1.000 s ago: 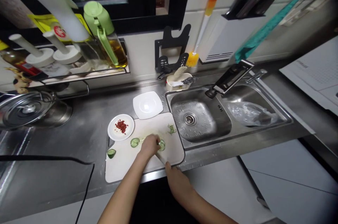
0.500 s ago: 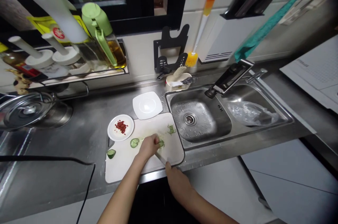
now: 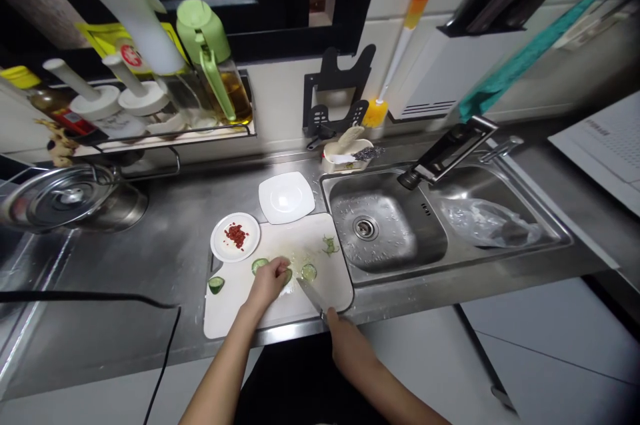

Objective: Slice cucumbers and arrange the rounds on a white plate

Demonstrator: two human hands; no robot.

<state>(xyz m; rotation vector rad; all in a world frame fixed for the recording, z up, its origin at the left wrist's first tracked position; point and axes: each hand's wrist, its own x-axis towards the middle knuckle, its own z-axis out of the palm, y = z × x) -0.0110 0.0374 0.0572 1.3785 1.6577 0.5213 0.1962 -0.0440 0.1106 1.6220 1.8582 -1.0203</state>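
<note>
My left hand (image 3: 269, 283) is closed on a piece of cucumber (image 3: 287, 276), its cut face showing past the fingers, low over the white cutting board (image 3: 235, 315). In my right hand (image 3: 349, 343) is a knife (image 3: 313, 294), gripped by the handle at the board's front edge, its blade slanting in over the board. Just beyond the blade a pale cucumber slice (image 3: 309, 271) lies flat. Another cucumber piece (image 3: 259, 265) is partly covered by my left hand. A dark green cucumber end (image 3: 216, 285) rests near the board's left edge, and green shreds (image 3: 329, 245) lie at the far right.
A round plate of chopped red bits (image 3: 235, 238) overlaps the board's far left corner. Behind the board stands a square white dish (image 3: 287, 197). To the right is a steel sink (image 3: 395, 238) with a black faucet (image 3: 440, 155). A lidded pot (image 3: 75, 201) sits left; a black cable (image 3: 165, 358) crosses the counter.
My left hand has moved left with the cucumber piece, away from the blade. The slice beyond the knife now shows in full. The whole view has shifted slightly.
</note>
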